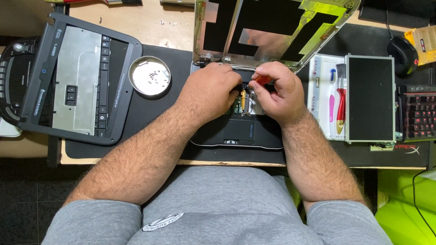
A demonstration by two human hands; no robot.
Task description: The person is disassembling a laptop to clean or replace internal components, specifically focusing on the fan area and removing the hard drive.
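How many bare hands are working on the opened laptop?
2. The left hand rests over the laptop base, left of centre. The right hand is beside it, pinching a small orange-handled tool. No other hands are visible.

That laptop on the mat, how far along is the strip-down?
Done: the keyboard frame lies off to one side, the screen panel to the other, and loose screws sit in the round tin. In hand: both hands, left and right, work inside the open laptop base, the right pinching an orange-handled tool. Left: the lid shell looks attached still.
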